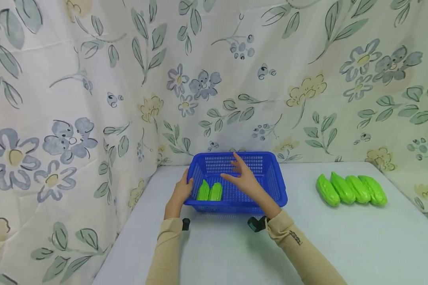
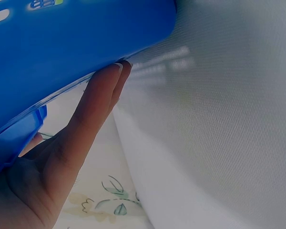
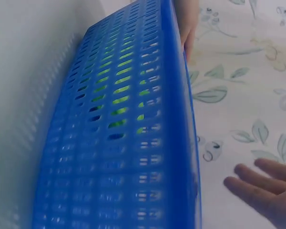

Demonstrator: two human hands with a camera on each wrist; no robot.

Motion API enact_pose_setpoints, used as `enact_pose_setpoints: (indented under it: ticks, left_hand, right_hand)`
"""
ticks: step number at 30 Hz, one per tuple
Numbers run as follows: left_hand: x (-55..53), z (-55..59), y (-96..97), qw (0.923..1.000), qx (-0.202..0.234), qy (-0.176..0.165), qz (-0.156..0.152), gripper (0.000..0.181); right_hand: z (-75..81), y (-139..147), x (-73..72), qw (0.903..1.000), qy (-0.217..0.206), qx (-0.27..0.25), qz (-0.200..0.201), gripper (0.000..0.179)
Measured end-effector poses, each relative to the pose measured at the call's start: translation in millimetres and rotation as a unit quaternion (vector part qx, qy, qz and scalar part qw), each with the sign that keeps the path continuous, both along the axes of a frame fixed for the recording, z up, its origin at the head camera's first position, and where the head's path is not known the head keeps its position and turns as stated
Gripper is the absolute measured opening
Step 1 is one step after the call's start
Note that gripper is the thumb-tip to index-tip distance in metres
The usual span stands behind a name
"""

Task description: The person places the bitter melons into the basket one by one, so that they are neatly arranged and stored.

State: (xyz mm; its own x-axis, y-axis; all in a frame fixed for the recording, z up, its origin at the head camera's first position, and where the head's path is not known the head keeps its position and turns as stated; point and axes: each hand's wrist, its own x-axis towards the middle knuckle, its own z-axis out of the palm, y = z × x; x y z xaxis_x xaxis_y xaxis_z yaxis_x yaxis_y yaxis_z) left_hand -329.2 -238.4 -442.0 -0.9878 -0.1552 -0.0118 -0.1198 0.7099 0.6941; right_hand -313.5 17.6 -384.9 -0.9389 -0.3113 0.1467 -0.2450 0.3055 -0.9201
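Note:
A blue plastic basket [image 1: 235, 204] with slotted walls stands on the table. Its left rim is held by my left hand [image 1: 181, 190], and the left wrist view shows fingers [image 2: 97, 95] along the outer wall. Two bright green, ridged, gourd-like vegetables [image 1: 215, 192] lie side by side in the basket's left end. Over the basket's interior hovers my right hand [image 1: 247, 182], fingers spread and holding nothing. In the right wrist view this hand [image 3: 271, 191] is apart from the basket wall, through whose slots green shows.
Several more green gourd-like vegetables [image 1: 354, 190] lie in a row on the white table [image 1: 342, 237], right of the basket. Patterned floral cloth [image 1: 217, 79] hangs behind the table and along its left side.

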Motion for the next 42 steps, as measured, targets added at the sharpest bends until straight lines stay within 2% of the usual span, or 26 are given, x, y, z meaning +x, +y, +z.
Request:
enact_pose_setpoints:
  ticks: [7,20,31,42]
  left_hand:
    - [0.1,1.5,1.0,1.0000,-0.007,0.004,0.000,0.057]
    - [1.7,1.2,0.6,1.0000,-0.002,-0.003,0.001,0.058]
    - [3.1,0.0,0.1,1.0000,-0.003,-0.001,0.001,0.058]
    - [1.9,0.2,-1.5,1.0000,0.002,-0.004,0.001,0.058]
  right_hand:
    - [-1.0,17,8.1,0.9991,0.038,-0.016,-0.013,0.092]
    - [-1.6,41,13.9,0.9977,0.061,0.001,-0.031,0.094]
    - [-7.4,56,13.2,0.9967,0.064,0.007,-0.050,0.094]
    - [-11.1,75,5.5,0.9959,0.065,0.004,-0.062,0.093]
